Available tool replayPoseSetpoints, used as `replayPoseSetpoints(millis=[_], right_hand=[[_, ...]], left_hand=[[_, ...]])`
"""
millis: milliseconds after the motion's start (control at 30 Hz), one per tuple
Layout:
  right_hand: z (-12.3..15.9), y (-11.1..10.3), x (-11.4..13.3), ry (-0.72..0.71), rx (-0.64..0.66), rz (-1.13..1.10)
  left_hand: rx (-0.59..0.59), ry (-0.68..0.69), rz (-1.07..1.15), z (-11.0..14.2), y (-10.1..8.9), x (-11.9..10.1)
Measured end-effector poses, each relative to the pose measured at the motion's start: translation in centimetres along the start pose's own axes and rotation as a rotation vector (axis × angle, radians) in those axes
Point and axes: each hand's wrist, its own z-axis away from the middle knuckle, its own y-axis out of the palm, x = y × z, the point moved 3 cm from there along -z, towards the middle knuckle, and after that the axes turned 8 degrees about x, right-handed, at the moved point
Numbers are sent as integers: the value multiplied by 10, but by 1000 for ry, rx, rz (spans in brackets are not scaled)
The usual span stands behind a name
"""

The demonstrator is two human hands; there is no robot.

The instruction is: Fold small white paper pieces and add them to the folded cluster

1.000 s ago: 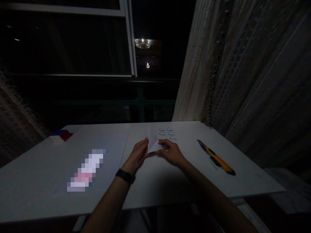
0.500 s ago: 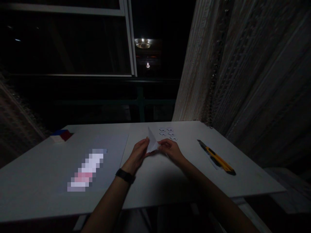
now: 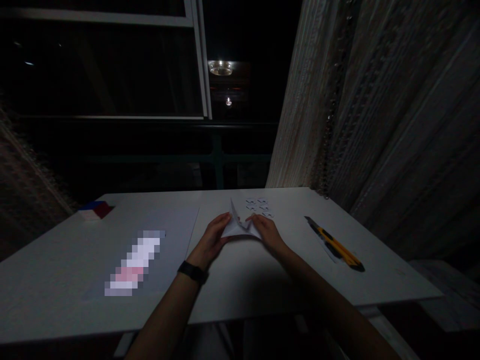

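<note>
A small folded piece of white paper (image 3: 238,227) is held just above the white table (image 3: 262,280), between both hands. My left hand (image 3: 210,240) pinches its left side with fingers closed, and a dark watch sits on that wrist. On the paper's right side my right hand (image 3: 267,232) grips with closed fingers. One pointed flap of the paper sticks up between the hands. The scene is dim.
Several small printed paper pieces (image 3: 258,206) lie just behind the hands. A yellow and black utility knife (image 3: 335,245) lies to the right. A red, white and blue block (image 3: 93,209) sits at the far left corner. A large sheet (image 3: 161,225) covers the left half. A curtain (image 3: 375,110) hangs on the right.
The paper has been spread wider and lower between the hands; my right hand moved a little right and down, and the upright flap now leans flatter.
</note>
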Motion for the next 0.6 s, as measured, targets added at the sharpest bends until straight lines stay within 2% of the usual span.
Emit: replayPoseSetpoints(millis=[267, 433, 600], right_hand=[[-2, -8, -14, 151, -137, -126], [-1, -8, -23, 251, -178, -334], [-2, -10, -30, 252, -215, -308]], left_hand=[[46, -41, 129, 1, 3, -2], [61, -22, 175, -2, 2, 0], [58, -7, 114, -2, -1, 3]])
